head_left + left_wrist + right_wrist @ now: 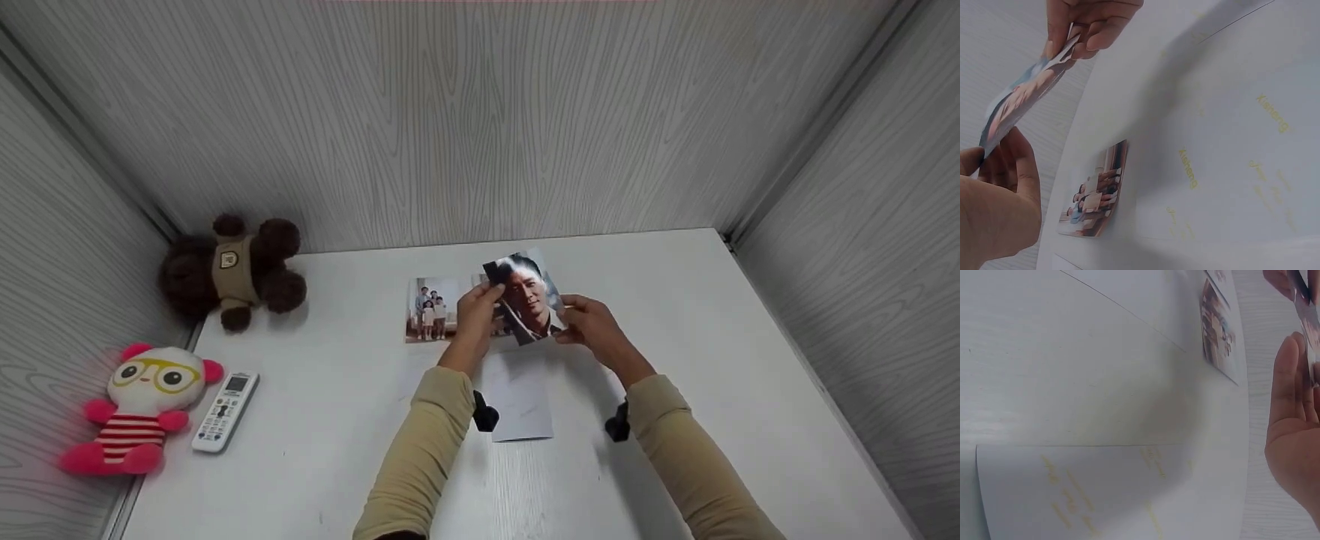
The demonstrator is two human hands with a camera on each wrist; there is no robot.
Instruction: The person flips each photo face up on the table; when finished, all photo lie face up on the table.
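A white tabletop point(675, 315) stands inside a booth with grey wood-grain walls. Above its middle, both hands hold one photo, a portrait print point(526, 298), in the air. The left hand point(474, 315) pinches the left edge of the print, the thumb in front and the fingers behind it. The right hand point(592, 322) pinches the right edge near the lower corner; in the left wrist view its fingertips point(1098, 42) close on the print's border. The print is tilted, with the top leaning a little to the left, and it faces the person. Both hands are equally near to it, one at each side, so neither arm has the advantage.

Directly under the hands lies a white sheet point(519, 401) with faint yellow writing, its long axis pointing away from the person. Just to the left of the left hand, flat on the tabletop, lies a family photo point(429, 309); the left hand is clearly the nearer one to it. A second print seems to lie behind the held one, but it is mostly hidden.

Well apart, at the left edge, are a brown plush bear point(232, 270), a pink and white plush toy point(142, 405) and a remote control point(225, 411) beside it.
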